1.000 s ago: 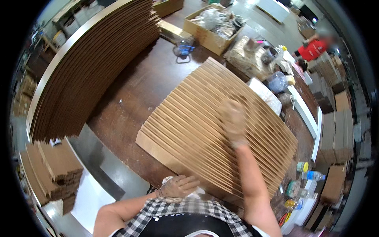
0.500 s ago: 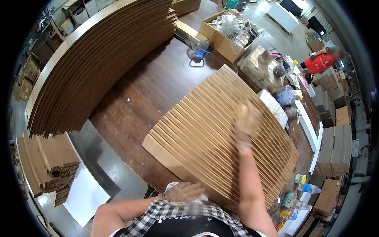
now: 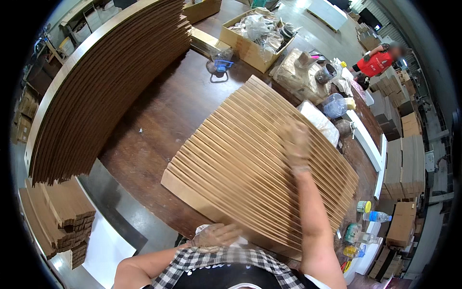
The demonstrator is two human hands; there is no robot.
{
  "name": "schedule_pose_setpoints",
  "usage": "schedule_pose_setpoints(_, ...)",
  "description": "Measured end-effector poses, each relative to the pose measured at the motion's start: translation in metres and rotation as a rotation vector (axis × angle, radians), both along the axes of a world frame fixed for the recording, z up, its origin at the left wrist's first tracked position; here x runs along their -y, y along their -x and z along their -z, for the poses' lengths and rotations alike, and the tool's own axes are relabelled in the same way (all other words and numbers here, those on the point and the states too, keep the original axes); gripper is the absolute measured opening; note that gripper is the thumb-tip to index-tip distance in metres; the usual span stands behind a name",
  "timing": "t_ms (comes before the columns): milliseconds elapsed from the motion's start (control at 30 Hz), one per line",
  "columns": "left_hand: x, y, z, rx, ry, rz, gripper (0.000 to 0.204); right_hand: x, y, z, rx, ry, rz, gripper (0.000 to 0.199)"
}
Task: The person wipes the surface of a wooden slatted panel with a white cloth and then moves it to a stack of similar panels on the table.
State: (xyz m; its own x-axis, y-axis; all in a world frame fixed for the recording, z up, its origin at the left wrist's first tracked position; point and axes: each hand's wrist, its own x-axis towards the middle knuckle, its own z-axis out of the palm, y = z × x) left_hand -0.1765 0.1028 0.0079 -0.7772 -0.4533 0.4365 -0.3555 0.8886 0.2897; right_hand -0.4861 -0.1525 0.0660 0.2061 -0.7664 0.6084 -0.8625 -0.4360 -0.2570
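A fanned row of brown flat strips that look like board (image 3: 231, 144) lies across the table in front of me, each strip overlapping its neighbour. Above its right half is my gloved right hand (image 3: 296, 144), smeared by motion, so its fingers do not show clearly; whether it touches the strips I cannot tell. My gloved left hand (image 3: 216, 237) rests close to my body at the near edge of the row, its fingers stretched out and nothing visible in them. A bit of white material shows beside it, partly hidden by the hand.
A tall curved stack of boards (image 3: 96, 91) stands at the left. A carton of plastic bags (image 3: 231, 36), a blue-handled bottle (image 3: 221, 66) and wrapped bundles (image 3: 301, 79) line the far side. Bottles (image 3: 378, 216) stand along the right edge. A person in red (image 3: 375, 63) is farther off.
The whole view has shifted, so the table and its things sit farther left in the picture. My right hand remains blurred over the strips; my left hand has barely moved.
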Motion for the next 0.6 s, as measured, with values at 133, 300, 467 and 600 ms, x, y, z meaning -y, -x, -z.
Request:
schedule_pose_setpoints(133,0.002,-0.004,0.002,-0.037,-0.031,0.044,0.023,-0.097,0.182,0.013,-0.145,-0.037,0.431,0.024)
schedule_pose_setpoints(300,-0.007,0.002,0.014,-0.314,-0.566,0.019,0.028,-0.153,0.271,0.002,-0.251,-0.122,1.004,0.026)
schedule_pose_setpoints(467,-0.038,0.005,0.031,-0.817,-1.684,0.051,0.034,-0.063,0.043,-0.010,0.361,-0.129,0.270,0.036)
schedule_pose_setpoints(600,-0.014,-0.002,0.037,-0.098,0.046,0.004,0.042,0.002,-0.129,-0.021,0.202,-0.118,-0.282,0.044)
